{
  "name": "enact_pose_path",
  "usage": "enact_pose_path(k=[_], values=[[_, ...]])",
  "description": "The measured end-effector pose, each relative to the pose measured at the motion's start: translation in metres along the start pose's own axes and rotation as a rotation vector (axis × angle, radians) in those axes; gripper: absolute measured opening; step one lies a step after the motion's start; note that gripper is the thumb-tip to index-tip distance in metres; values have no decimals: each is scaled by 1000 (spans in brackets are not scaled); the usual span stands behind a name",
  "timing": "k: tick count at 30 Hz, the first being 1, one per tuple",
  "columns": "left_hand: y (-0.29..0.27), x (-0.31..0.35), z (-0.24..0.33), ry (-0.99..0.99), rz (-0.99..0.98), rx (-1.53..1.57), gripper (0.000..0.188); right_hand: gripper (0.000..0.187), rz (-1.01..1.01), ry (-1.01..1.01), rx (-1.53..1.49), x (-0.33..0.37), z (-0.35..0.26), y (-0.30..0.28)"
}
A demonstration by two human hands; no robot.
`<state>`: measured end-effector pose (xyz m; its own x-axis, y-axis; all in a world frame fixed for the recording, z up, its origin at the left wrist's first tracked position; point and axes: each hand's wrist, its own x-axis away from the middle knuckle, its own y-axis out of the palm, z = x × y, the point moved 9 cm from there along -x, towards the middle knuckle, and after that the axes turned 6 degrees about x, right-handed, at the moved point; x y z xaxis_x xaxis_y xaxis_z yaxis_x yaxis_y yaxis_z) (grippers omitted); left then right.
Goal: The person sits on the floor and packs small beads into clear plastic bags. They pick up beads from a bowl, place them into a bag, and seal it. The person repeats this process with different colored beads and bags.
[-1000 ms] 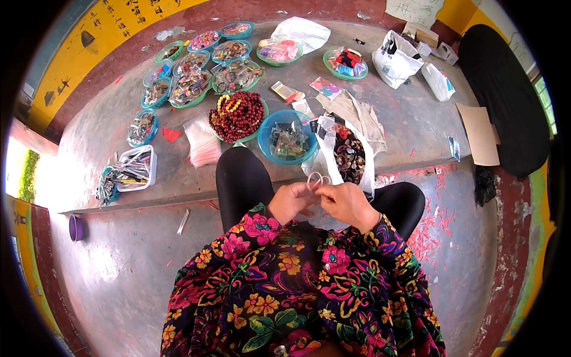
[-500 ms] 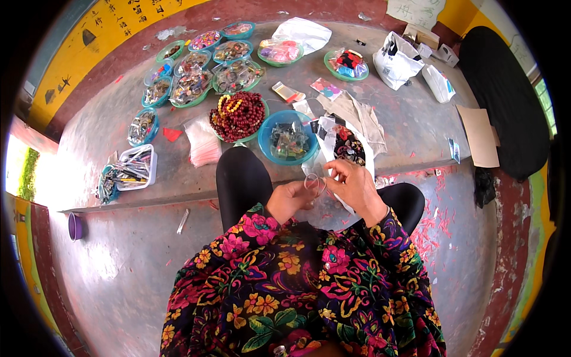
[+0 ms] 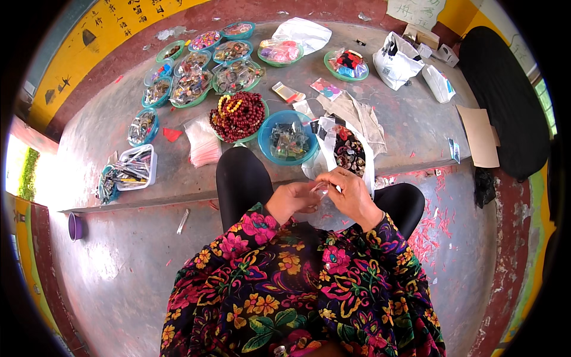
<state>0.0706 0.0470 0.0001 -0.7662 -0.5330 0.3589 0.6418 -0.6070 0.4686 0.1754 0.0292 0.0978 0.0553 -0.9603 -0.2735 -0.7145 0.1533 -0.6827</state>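
In front of my lap, between my knees, my two hands meet. My left hand (image 3: 290,200) has its fingers closed around one side of a thin clear loop (image 3: 322,187), which looks like a bracelet. From the other side my right hand (image 3: 353,194) pinches the same loop between thumb and fingers. Most of the loop is covered by fingers. Just beyond my right hand lies a white bag (image 3: 368,169), its mouth showing dark and red bracelet-like pieces (image 3: 350,150). A blue bowl (image 3: 266,143) of small clear packets (image 3: 289,141) stands past my left hand.
A heap of dark red bead strings (image 3: 237,122) fills a green bowl. Further back stand several bowls of packaged trinkets (image 3: 190,86). A stack of clear bags (image 3: 203,141) and a white tray (image 3: 153,166) of pens lie left. Red scraps (image 3: 437,229) litter the lower floor.
My right hand has moved slightly left and down, closer to my left hand. The loop, seen round and open before, is now mostly hidden between my fingers.
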Motion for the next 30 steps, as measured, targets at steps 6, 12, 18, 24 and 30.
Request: enact_pose_path(k=[6,12,18,24,30], values=[[-2,0,0,39,11,-46,36,15,-20,-50,-87,1,-5,-1],[-3,0,-3,70,28,-185,39,12,-28,-47,42,2,-6,2],[-6,-2,-7,98,32,-210,37,13,-41,-41,87,1,-9,3],[-3,-1,-5,107,42,-188,36,15,-69,12,137,6,6,12],[-4,-1,-5,91,36,-162,38,14,-76,37,132,5,6,11]])
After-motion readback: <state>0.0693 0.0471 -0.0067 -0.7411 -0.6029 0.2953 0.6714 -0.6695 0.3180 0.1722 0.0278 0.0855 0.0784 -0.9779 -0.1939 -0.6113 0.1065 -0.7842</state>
